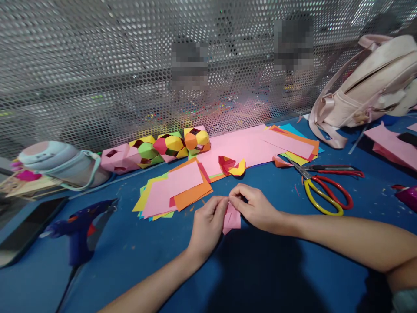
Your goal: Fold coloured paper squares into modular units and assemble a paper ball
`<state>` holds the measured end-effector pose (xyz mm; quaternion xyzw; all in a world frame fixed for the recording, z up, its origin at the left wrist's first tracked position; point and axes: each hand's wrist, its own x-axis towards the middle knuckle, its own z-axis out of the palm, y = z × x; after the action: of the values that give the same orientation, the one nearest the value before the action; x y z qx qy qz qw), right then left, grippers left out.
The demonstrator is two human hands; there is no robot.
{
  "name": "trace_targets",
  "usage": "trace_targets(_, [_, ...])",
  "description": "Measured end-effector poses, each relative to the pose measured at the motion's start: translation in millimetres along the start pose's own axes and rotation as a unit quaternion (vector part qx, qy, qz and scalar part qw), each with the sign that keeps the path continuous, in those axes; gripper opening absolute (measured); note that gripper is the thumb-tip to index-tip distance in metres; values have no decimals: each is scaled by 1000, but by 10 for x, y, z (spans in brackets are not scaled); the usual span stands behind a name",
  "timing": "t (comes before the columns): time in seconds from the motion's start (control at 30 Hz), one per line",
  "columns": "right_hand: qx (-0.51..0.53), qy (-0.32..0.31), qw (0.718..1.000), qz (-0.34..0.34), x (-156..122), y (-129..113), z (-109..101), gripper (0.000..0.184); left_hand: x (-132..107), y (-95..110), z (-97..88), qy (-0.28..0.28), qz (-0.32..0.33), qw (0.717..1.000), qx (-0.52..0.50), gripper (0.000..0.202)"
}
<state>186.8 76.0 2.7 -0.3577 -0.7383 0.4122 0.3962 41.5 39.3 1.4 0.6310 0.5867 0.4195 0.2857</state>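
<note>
A small piece of pink paper (pixel 232 221) with cut or folded flaps hangs between my hands above the blue table (pixel 143 269). My left hand (pixel 208 224) pinches its upper edge from the left. The fingertips of my right hand (pixel 256 206) pinch it at the same top edge, almost touching those of the left. Just beyond my hands lie curled red and yellow paper pieces (pixel 233 166). To the left is a stack of coloured paper sheets (pixel 163 195), pink on top. Scissors (pixel 321 182) with red and yellow handles rest right of my right hand.
A blue glue gun (pixel 78 230) and a phone (pixel 26 230) lie at left. Behind them stand a bottle (pixel 65 163) and several folded paper balls (pixel 153 150). Large pink sheets (pixel 241 143) lie along the perforated metal screen (pixel 130 78). A pink backpack (pixel 368 87) sits back right.
</note>
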Motion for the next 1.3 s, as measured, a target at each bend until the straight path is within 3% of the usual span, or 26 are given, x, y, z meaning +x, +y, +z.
trace_targets(0.27, [10, 16, 1000, 20, 11, -5, 13, 11, -11, 1, -15, -23, 1, 1000, -11, 20])
trace_targets(0.5, [66, -2, 997, 40, 21, -2, 5, 12, -11, 8, -36, -11, 8, 1000, -15, 20])
trace_targets(0.7, [38, -3, 999, 38, 20, 10, -10, 12, 18, 18, -31, -41, -14, 999, -25, 21])
trace_targets(0.83, [41, 15, 999, 32, 32, 15, -31, 11, 14, 28, -19, -43, -68, 991, -105, 19])
trace_targets(1.0, [71, 36, 995, 56, 62, 53, -52, 14, 11, 12, -35, -14, -138, 958, -253, 37])
trace_targets(1.13, [82, 31, 993, 76, 68, 74, -38, 16, 39, -1, -67, 23, -134, 972, -190, 31])
trace_targets(1.3, [81, 7, 992, 93, 51, 67, -1, 16, 56, 26, -83, 21, -128, 984, -125, 29])
